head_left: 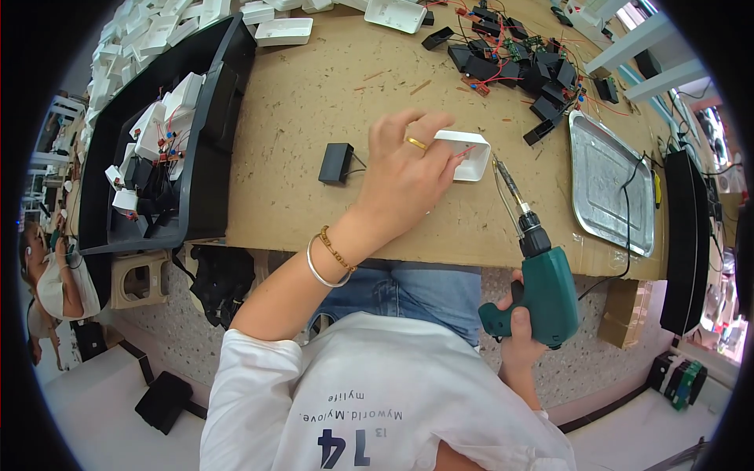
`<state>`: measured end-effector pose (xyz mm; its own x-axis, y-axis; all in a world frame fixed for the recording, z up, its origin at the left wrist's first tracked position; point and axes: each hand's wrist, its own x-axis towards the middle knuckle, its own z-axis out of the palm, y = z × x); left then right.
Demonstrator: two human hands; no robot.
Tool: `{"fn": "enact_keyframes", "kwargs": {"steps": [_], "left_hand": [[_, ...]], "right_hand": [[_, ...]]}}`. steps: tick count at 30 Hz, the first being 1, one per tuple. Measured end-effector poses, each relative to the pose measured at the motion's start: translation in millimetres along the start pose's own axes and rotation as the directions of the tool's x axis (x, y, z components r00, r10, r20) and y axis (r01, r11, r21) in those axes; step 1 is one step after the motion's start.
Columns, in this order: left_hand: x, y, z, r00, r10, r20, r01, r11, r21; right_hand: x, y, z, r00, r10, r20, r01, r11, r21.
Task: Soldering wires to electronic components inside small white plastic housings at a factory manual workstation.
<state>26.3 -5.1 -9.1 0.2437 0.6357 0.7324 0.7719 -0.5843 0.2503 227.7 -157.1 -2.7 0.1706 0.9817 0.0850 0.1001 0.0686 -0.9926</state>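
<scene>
My right hand (521, 334) is wrapped round the grip of a green soldering gun (550, 290). Its metal tip and thin feed tube point up toward a small white plastic case (473, 163). Over the left side of that case is my left hand (408, 161), fingers closed, with a thin red wire (466, 151) at the fingertips. The hand hides part of the case. Just left of the hand a black rectangular box (336, 163) lies on the cardboard-covered table, a dark wire running from it toward the hand.
A black crate (206, 165) with white cases and wired parts stands at the left. White cases (284, 31) are heaped behind it. At the far right lie a tangle of black boxes and red wires (510, 67) and a metal tray (613, 188) with a black cable across it.
</scene>
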Motion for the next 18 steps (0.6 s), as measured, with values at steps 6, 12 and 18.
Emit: {"fn": "enact_keyframes", "kwargs": {"steps": [6, 12, 18], "left_hand": [[-3, -2, 8, 0.995, 0.012, 0.096, -0.007, 0.999, -0.051], [-4, -3, 12, 0.995, 0.014, 0.096, -0.008, 0.998, -0.062], [-6, -3, 12, 0.994, -0.003, 0.109, 0.009, 0.998, -0.055]], "right_hand": [[0, 8, 1, 0.999, 0.039, 0.029, -0.037, 0.997, -0.067], [5, 17, 6, 0.998, 0.054, 0.034, -0.051, 0.995, -0.085], [12, 16, 17, 0.997, 0.064, -0.045, -0.060, 0.996, 0.070]]}}
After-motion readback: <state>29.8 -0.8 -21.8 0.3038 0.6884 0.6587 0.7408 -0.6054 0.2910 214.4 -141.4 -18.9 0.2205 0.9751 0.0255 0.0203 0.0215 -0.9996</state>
